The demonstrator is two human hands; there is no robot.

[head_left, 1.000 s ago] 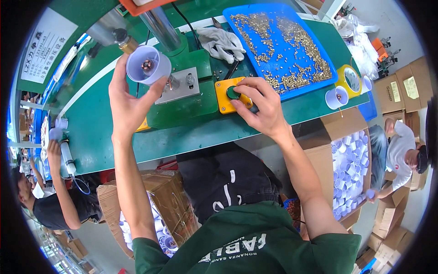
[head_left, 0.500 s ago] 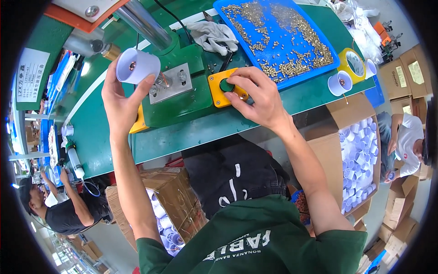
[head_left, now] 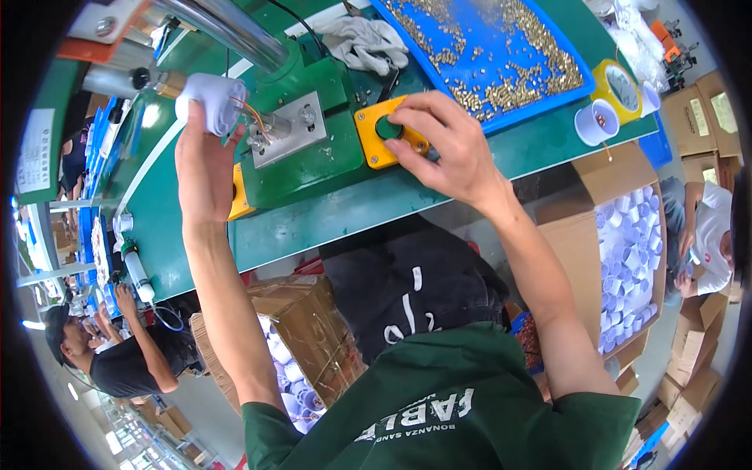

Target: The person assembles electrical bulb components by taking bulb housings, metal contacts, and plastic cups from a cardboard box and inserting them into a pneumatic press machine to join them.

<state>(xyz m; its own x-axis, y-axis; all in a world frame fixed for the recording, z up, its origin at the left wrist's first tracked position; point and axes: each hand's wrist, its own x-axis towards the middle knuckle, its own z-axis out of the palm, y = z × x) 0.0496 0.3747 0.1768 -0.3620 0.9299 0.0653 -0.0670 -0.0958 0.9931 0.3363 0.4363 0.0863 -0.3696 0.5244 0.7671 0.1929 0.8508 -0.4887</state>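
My left hand [head_left: 205, 172] holds a pale lavender plastic cup [head_left: 213, 102] up, its wired underside turned toward the metal fixture. Thin red and yellow wires [head_left: 252, 111] hang out of that underside, close to a short metal post on the steel plate [head_left: 291, 129]. A brass-tipped press rod [head_left: 167, 83] comes near the cup's other side. Thumb and fingers of my right hand [head_left: 454, 153] are curled round a green push button [head_left: 388, 127] on a yellow control box [head_left: 371, 149].
A blue tray [head_left: 540, 112] of small brass pieces lies at the far right, beside a crumpled grey glove [head_left: 360, 43]. Yellow tape [head_left: 617, 88] and another cup [head_left: 595, 123] stand at the table edge. Cartons of cups [head_left: 576, 254] flank me; co-workers sit at both sides.
The cup in my left hand has turned over, from its open mouth facing me to its wired underside showing, and moved slightly up-left. My right hand stays at the button.
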